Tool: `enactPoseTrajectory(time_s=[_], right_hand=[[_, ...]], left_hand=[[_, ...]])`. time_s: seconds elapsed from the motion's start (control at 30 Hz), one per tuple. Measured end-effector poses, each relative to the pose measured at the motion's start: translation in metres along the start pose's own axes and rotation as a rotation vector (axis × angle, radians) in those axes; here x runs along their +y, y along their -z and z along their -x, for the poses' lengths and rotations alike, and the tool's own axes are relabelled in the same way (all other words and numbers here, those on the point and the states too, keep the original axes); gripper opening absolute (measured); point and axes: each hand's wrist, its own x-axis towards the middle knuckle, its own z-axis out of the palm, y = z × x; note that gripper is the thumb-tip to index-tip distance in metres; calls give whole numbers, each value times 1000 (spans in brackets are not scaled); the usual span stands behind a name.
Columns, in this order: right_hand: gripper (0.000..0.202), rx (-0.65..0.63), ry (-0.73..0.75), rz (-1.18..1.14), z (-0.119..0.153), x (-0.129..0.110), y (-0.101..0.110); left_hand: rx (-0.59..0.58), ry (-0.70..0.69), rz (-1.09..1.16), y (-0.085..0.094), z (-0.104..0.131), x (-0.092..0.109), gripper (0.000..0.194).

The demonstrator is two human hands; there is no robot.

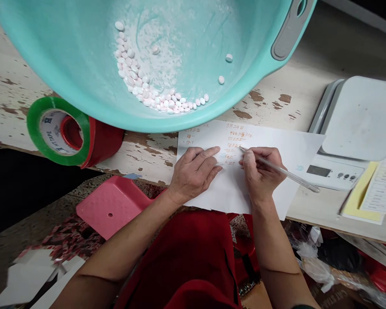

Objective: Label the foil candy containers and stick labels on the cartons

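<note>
A white sheet of paper (pixel 212 193) with rows of orange handwriting lies at the table's front edge. My right hand (pixel 260 174) grips a clear pen (pixel 289 174), its tip touching the paper beside the written lines. On the left part of the sheet rests my left hand (pixel 196 171), palm down, index finger stretched out and the other fingers bent, holding nothing. Beyond the paper, a large turquoise basin (pixel 180 124) holds several pale pink and white tablets (pixel 148 94) along its near side, with white powder on its bottom.
Rolls of green tape (pixel 34 131) and red tape (pixel 107 143) stand left of the paper. To the right are a white scale (pixel 360 120) and yellow and printed papers (pixel 357 208). A pink stool (pixel 112 206) is below the table edge.
</note>
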Motion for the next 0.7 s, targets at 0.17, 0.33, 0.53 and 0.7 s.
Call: enactPoseTrajectory(time_s=[0.17,0.33,0.53,0.7], right_hand=[[10,10,-20,-9,0,0,-1],[9,8,-18,-4,1,1,-2],[7,-28,10,26,2,3,-1],[8,-22,11,26,1,3,-2]], left_hand=[[5,8,12,0,0,0,11],[6,3,5,0,0,0,11],[5,-1,1,0,0,0,11],[-8,15,21,-1,1,-1,11]])
